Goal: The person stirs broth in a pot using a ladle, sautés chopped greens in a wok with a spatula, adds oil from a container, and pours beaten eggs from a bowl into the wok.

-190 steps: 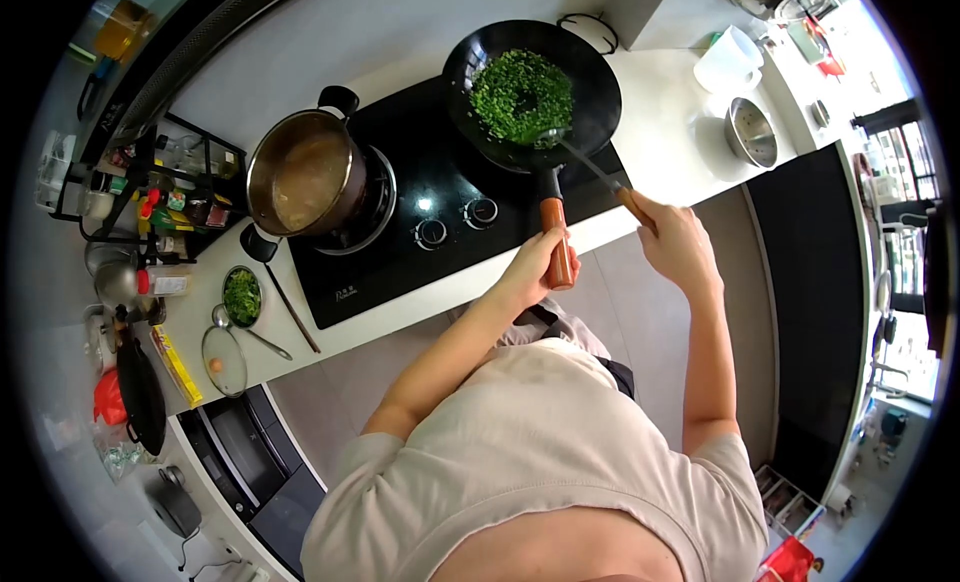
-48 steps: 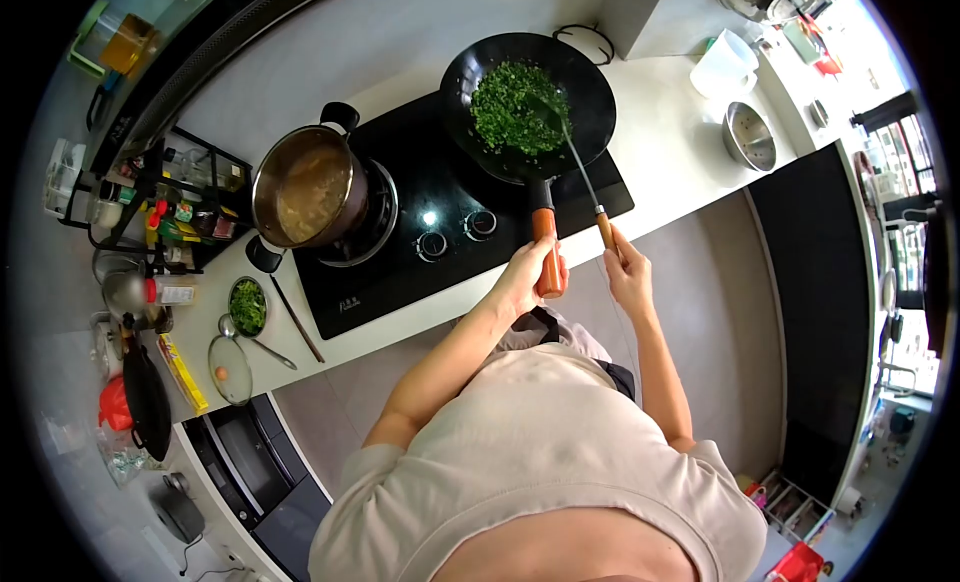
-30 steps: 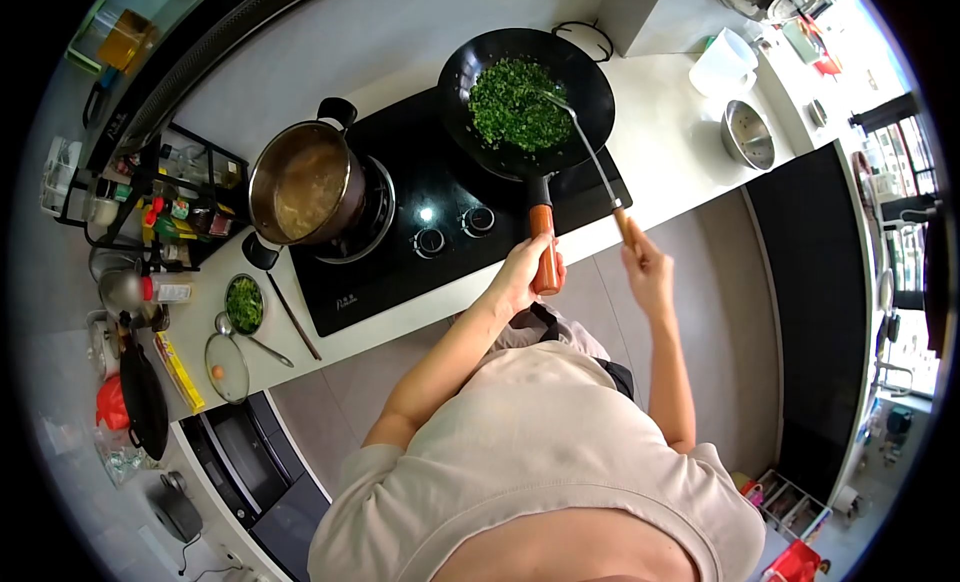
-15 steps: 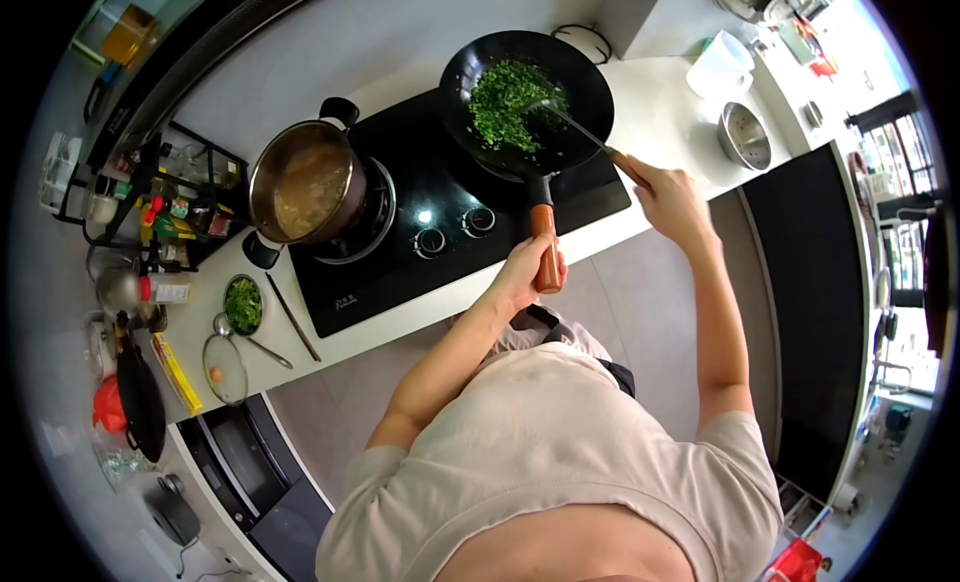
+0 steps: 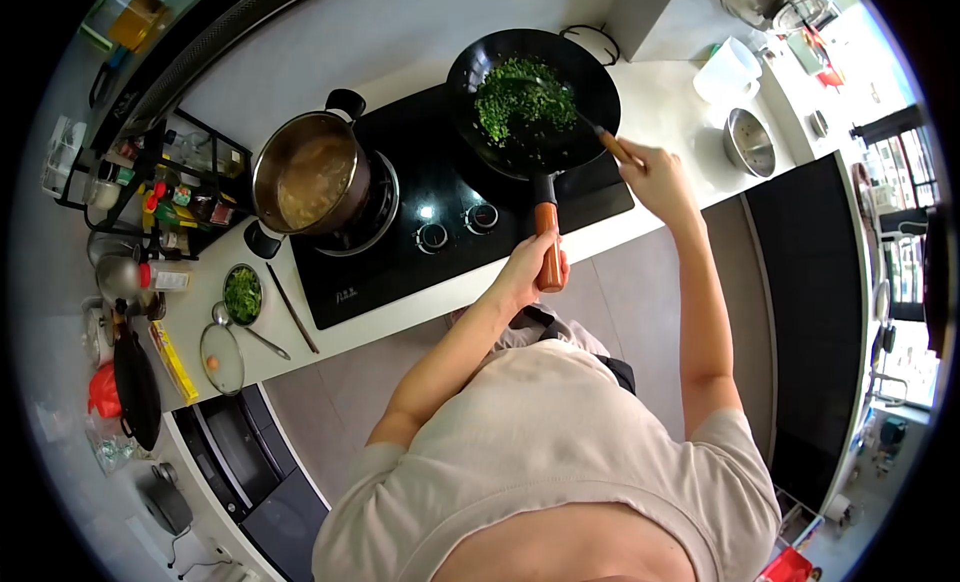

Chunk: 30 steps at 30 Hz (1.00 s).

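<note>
A round black wok (image 5: 590, 87) holds chopped greens (image 5: 522, 100) on the hob's right, its orange-brown handle (image 5: 548, 245) gripped by the left hand (image 5: 530, 265); the right hand (image 5: 657, 179) grips a wooden-handled metal spatula (image 5: 613, 144) reaching inside. Left, a deep steel pot (image 5: 342, 187) contains brownish liquid (image 5: 316, 180); nearer left, a small bowl (image 5: 229, 316) holds leafy greens (image 5: 242, 295).

The white counter (image 5: 654, 117) carries a cooktop (image 5: 375, 279), metal bowl (image 5: 749, 144), jug (image 5: 727, 74), dish of greens (image 5: 243, 296), dark stick (image 5: 292, 308) and yellow box (image 5: 173, 362).

Head view: from high up, facing steeply down, wok (image 5: 592, 87), stove (image 5: 385, 272) ahead.
</note>
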Tool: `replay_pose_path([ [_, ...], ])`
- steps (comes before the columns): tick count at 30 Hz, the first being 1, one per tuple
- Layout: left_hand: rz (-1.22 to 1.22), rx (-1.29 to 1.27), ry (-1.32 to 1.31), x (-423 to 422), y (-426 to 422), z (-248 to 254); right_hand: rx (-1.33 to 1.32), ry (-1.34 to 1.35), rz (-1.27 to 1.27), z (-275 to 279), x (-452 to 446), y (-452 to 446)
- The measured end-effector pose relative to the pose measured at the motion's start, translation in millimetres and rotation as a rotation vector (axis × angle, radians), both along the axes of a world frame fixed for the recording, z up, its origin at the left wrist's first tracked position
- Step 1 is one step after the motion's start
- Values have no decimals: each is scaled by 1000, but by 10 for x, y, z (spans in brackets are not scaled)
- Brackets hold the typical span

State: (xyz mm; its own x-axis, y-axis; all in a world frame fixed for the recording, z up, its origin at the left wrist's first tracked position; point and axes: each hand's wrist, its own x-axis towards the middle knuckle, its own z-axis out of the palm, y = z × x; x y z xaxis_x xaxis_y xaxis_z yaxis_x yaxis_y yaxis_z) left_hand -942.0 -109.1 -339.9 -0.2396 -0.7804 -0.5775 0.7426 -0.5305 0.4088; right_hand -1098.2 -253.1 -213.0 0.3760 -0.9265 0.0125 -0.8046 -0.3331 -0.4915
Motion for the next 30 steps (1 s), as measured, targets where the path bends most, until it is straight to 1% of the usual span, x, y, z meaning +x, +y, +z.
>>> replay_pose_path([
  [1,6,10,-3,-8,-6,3,54,56,-20,93,108,13],
  [4,13,34,8,5,-4,-39,-14,148,-52,-442,148,-22],
  [5,9,32,6,12,-7,-26,-59,126,-27,-505,90,37],
  [8,13,20,-4,8,-17,-3,-6,212,-58,-211,-28,311],
  [11,8,9,9,-9,9,-31,50,315,-46,-98,-10,382],
  [14,10,-7,12,33,-70,-31,-38,211,-49,-142,-90,305],
  [15,4,-10,15,29,-43,-27,35,110,-123,-72,-120,271],
  [16,-7,-10,18,19,-10,-29,31,-55,-133,-77,-210,203],
  [18,8,29,10,-2,-10,-18,278,-184,-252,65,-301,86],
  [19,15,36,8,-5,-14,-17,370,-296,-325,124,-289,71],
  [22,12,11,17,8,-14,-61,497,-494,-396,76,-332,-64],
  [26,21,37,34,4,-8,-8,571,-605,-443,13,-231,-201],
  [28,23,8,46,-7,-6,-45,582,-652,-459,-59,-80,-265],
  [30,25,-3,45,-8,-6,-47,596,-664,-410,-99,117,-320],
])
